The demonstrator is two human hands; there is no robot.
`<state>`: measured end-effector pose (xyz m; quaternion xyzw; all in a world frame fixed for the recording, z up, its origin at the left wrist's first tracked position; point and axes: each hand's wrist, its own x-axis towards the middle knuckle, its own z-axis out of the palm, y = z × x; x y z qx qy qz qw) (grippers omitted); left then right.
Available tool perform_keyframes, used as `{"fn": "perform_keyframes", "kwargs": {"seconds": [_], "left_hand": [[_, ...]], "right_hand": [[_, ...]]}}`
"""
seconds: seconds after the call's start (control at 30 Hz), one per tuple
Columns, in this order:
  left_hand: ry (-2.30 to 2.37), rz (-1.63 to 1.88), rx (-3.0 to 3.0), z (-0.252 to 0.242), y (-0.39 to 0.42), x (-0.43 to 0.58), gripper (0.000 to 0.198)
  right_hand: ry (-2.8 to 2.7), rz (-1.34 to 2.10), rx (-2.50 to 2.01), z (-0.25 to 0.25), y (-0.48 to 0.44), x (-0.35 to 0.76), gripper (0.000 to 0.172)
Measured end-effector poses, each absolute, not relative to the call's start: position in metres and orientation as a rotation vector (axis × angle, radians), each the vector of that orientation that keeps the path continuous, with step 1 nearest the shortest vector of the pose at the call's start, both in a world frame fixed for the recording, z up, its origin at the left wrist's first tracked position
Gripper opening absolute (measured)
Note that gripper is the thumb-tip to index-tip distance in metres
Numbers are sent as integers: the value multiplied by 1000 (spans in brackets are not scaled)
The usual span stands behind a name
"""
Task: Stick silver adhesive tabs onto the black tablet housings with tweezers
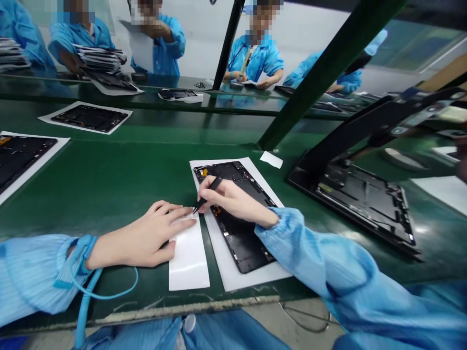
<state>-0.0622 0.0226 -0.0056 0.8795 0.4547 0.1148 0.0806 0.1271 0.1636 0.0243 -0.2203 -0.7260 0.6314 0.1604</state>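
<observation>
- Our right hand (235, 199) pinches black tweezers (209, 192), their tips at the end of a white film strip (188, 255).
- Our left hand (142, 238) lies open and flat on that strip, fingertips just beside the tweezers.
- Just beyond and under the grip, a black tablet housing (239, 245) lies on white paper (251, 278).

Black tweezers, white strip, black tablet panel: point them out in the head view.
Black tweezers (215, 183), head view, upper shaft.
White strip (189, 262), head view, bare lower half.
Black tablet panel (241, 248), head view, lower middle.
</observation>
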Motion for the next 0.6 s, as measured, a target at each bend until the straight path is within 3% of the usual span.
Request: {"fn": "perform_keyframes", "kwargs": {"seconds": [0.27, 0.6], "left_hand": [[1381, 403, 2571, -8, 22, -60, 54], [1433, 318, 2602, -11, 22, -60, 53]], "right_hand": [[-2030, 1576, -679, -1, 155, 128, 44], [-2093, 1389, -766, 0, 150, 122, 23]]}}
